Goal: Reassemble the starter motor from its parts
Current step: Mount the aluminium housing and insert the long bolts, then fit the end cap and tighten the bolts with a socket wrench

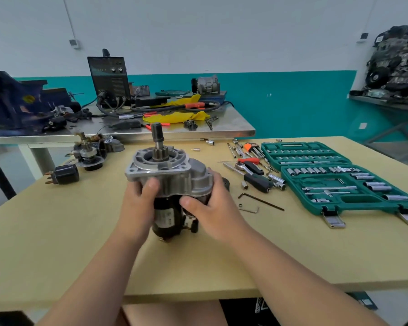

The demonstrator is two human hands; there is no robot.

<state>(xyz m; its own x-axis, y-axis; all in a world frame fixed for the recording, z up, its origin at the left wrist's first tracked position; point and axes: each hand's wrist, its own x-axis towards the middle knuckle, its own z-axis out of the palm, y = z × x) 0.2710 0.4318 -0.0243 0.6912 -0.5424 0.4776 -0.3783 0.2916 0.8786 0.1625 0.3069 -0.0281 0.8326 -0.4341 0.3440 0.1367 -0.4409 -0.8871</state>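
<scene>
Cast aluminium, pale and matt, forms the housing [160, 170] of the starter [172, 182]. The starter stands on end near the middle of the bench [57, 243], with its black body [166, 220] below and its shaft [156, 135] pointing up. The left hand [137, 208] grips it from the left, thumb pressed on the housing's flange. The right hand [212, 205] wraps the other side, its fingers [216, 180] curled round the raised hump and its thumb laid across the body. I cannot tell whether the base bears on the bench or is lifted slightly.

It is probably heavy for its size, rigid throughout, and top-heavy on end. The painted body looks smooth and may slip, so the ribbed housing and flange offer the surer hold. The shaft and the small terminals [191, 225] low on the body are poor places to grab.

A black cylinder [63, 175] with copper studs and a cluster of parts [90, 154] lie well apart to the left, so some fitting may remain. A hex key [260, 201] lies near the right hand, and an open socket set [339, 184] beyond it.
</scene>
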